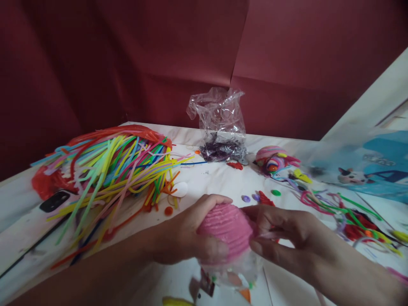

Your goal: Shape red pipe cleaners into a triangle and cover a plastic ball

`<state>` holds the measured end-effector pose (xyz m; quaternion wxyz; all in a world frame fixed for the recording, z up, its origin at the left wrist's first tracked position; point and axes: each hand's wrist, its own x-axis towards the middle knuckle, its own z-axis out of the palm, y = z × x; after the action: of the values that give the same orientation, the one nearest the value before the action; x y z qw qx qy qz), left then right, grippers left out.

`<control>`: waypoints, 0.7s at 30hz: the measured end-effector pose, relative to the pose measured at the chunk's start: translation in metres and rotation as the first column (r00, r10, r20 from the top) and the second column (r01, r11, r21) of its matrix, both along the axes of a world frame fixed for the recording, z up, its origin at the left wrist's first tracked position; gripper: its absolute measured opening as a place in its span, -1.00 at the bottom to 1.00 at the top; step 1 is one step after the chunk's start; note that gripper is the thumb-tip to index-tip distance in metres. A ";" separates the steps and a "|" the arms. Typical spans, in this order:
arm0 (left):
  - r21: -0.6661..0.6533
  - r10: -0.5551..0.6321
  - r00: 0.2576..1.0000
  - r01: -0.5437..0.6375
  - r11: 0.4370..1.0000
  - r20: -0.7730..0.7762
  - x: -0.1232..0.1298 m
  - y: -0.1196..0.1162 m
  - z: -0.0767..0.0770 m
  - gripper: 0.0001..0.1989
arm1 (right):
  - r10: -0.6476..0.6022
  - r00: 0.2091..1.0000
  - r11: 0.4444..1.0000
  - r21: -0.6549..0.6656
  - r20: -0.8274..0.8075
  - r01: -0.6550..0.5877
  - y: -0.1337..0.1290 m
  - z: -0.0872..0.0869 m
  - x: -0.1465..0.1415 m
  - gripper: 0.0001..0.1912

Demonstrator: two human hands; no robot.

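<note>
A rounded form wrapped in rows of pink pipe cleaner is held up in front of me, its lower part clear and see-through. My left hand grips it from the left, thumb across the near side and fingers over the top. At its right side my right hand pinches a thin pale pink pipe cleaner between thumb and fingers, close against the wrapped surface. Slight blur and the fingers hide where the strand joins the wrapping. Small green and orange bits show through or below the clear part.
A red bag of many-coloured pipe cleaners spreads over the left, beside a phone. A clear plastic bag stands at the back. A striped wrapped ball, loose pipe cleaners and a blue package lie right.
</note>
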<state>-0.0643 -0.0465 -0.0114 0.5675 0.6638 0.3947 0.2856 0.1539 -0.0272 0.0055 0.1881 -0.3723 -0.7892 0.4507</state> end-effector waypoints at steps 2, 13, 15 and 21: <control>-0.027 -0.018 0.999 0.019 0.999 0.041 0.000 0.001 -0.001 -0.30 | -0.003 1.000 1.000 -0.014 0.011 0.003 -0.001 0.000 -0.001 -0.78; 0.007 0.054 0.995 -0.053 0.999 -0.089 0.007 0.000 -0.003 -0.23 | -0.038 0.999 0.999 0.007 0.023 0.038 -0.004 0.000 -0.010 -0.76; 0.019 0.074 0.994 -0.073 0.997 -0.075 0.008 0.000 -0.004 -0.24 | -0.041 0.999 0.999 0.005 0.031 0.041 -0.004 -0.001 -0.010 -0.76; 0.023 0.099 0.992 -0.098 0.995 -0.078 0.012 0.000 -0.003 -0.38 | -0.067 0.998 0.997 0.028 0.012 0.066 -0.004 -0.002 -0.012 -0.72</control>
<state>-0.0523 -0.0466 -0.0140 0.5303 0.6596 0.4465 0.2905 0.1415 -0.0316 0.0032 0.2031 -0.3986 -0.7838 0.4307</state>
